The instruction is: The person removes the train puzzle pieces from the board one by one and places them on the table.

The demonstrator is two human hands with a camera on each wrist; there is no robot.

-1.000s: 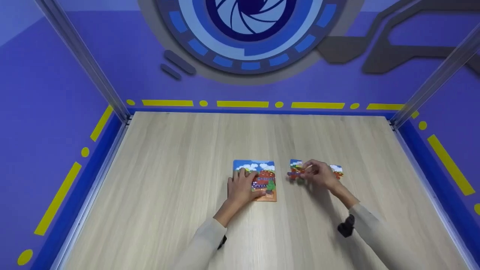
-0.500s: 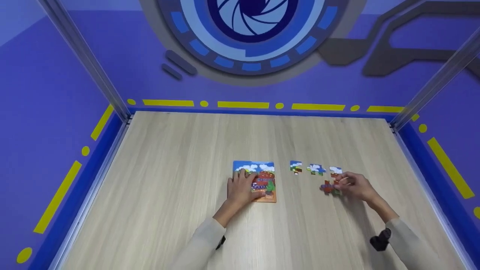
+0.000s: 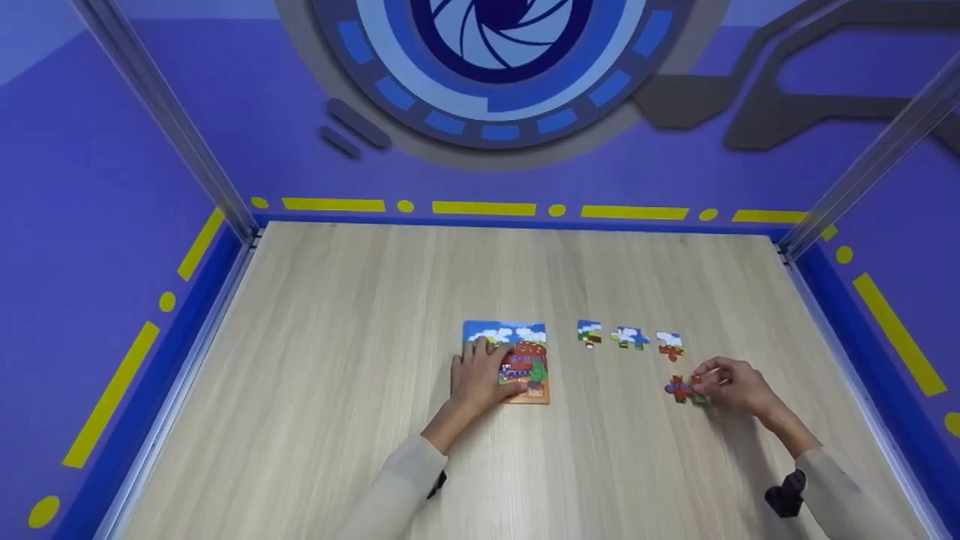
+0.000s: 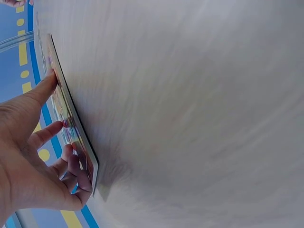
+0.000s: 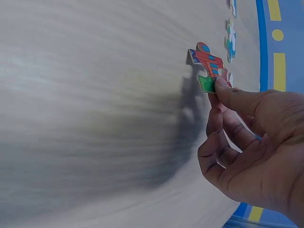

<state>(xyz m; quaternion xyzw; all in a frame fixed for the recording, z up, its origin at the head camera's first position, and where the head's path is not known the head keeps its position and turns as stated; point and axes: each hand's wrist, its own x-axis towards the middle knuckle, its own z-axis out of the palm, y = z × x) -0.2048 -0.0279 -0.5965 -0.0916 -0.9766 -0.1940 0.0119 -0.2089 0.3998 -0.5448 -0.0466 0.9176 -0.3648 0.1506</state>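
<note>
Puzzle board (image 3: pixel 523 365) lies on the wood-grain table (image 3: pixel 360 315) under my left hand (image 3: pixel 476 380), fingers spread across its picture. My right hand (image 3: pixel 739 387) pinches a red-and-green puzzle piece (image 5: pixel 209 66) between thumb and fingertips, nearer me than the three loose pieces (image 3: pixel 628 337) that lie in a row to the board's right.

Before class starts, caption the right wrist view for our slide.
Right grip pinching a red and green puzzle piece over the table.
</note>
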